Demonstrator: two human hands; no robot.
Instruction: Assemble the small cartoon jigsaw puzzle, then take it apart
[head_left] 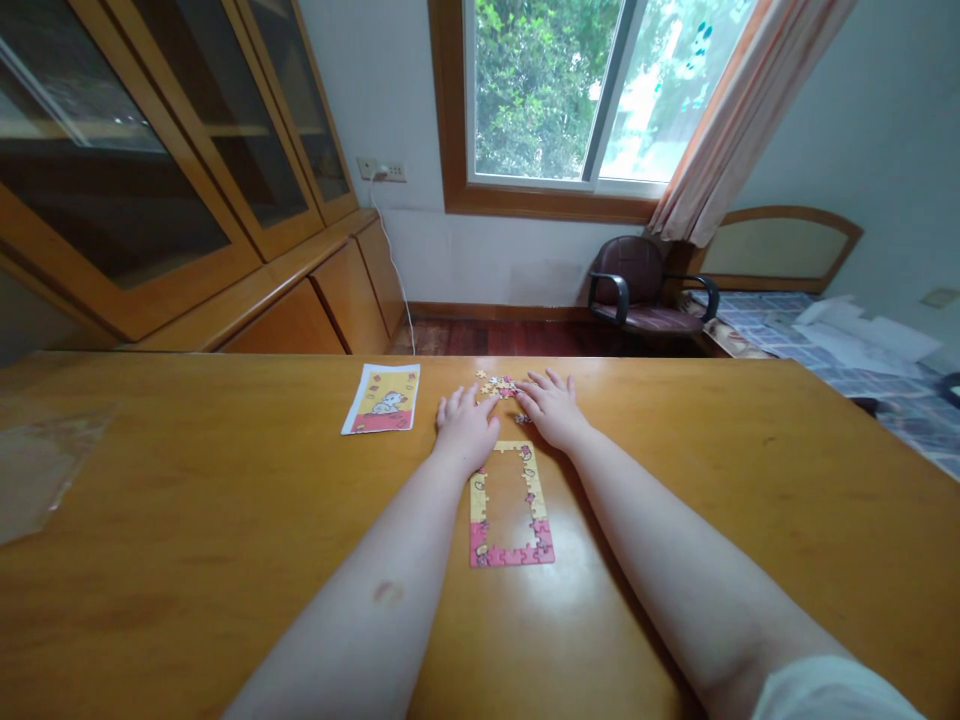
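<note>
A jigsaw puzzle frame [510, 548], yellow above and pink below with an empty middle, lies flat on the wooden table [225, 520] between my forearms. Beyond it sits a small pile of loose puzzle pieces [496, 384]. My left hand [466, 425] rests palm down just left of the pile, fingers stretched toward it. My right hand [551, 405] lies palm down at the pile's right side, fingers spread and touching the pieces. A picture card [382, 399] showing a white animal on yellow lies to the left of my left hand.
A clear plastic bag [41, 465] lies at the table's left edge. Wooden glass-door cabinets [150, 180] stand at the left. A dark armchair [637, 290] stands under the window, and a bed [862, 350] with papers is at the right.
</note>
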